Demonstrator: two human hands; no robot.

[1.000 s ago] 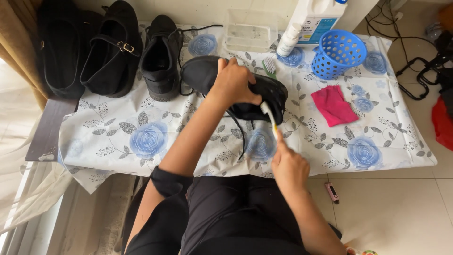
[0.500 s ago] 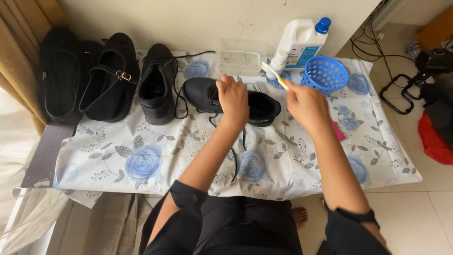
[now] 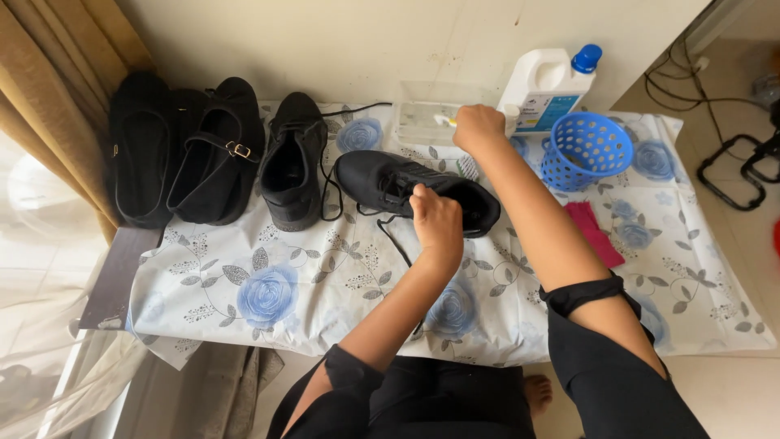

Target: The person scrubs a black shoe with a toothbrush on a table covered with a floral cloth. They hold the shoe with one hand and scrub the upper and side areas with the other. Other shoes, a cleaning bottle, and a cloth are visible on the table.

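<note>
Item: black lace-up leather shoe, laid on its side near the middle of the desk, which is covered by a white cloth printed with blue roses. The shoe is pinned at its opening by the left hand, whose grip is clenched over the collar, apparently so that the shoe is kept from sliding while it is worked on; its laces are left trailing toward the near edge.

Item: white-handled toothbrush, grasped in the closed grip of the right hand. It is held over the clear shallow plastic tray at the far edge, bristle end toward the tray; whether liquid is in the tray cannot be told.

Item: white plastic jug with a blue cap, stood upright at the far edge just beside the tray, within reach of the right hand.

Item: blue perforated plastic basket, set near the far right corner.

Item: magenta folded cloth, laid flat toward the right edge.

Item: matching black lace-up shoe, set upright to the left of the held one.

Item: two black strapped flat shoes, lined up at the far left corner, well apart from the hands.
</note>
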